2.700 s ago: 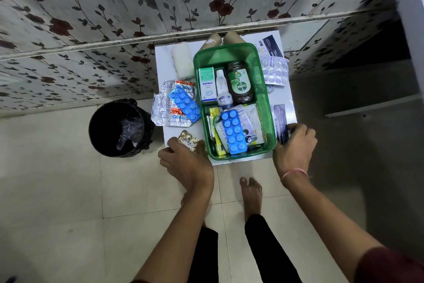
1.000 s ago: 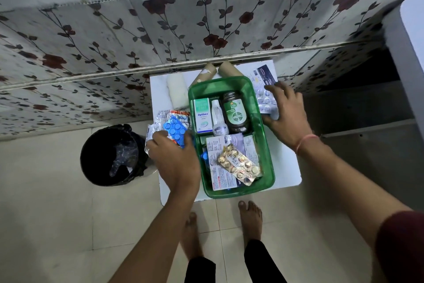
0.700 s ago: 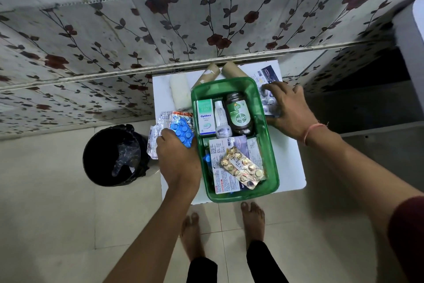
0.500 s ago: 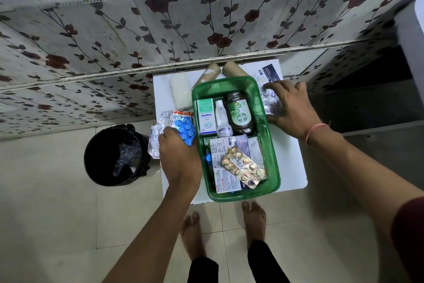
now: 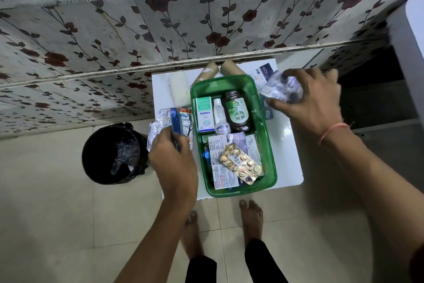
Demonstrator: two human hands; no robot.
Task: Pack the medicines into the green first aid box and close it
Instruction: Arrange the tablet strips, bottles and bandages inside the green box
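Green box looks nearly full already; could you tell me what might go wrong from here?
The gold strip lies loose on top of the papers in the green box, so further strips could pile above the rim and hinder closing. The left hand lifts the blue strip off foil packs at the table edge above the black bin; they could slide in.

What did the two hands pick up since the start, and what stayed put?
The left hand has lifted the blue pill strip off the table; the right hand has picked up the silver pill strips beside the green box. A gold strip and a leaflet now top the box. The bottles and bin stayed.
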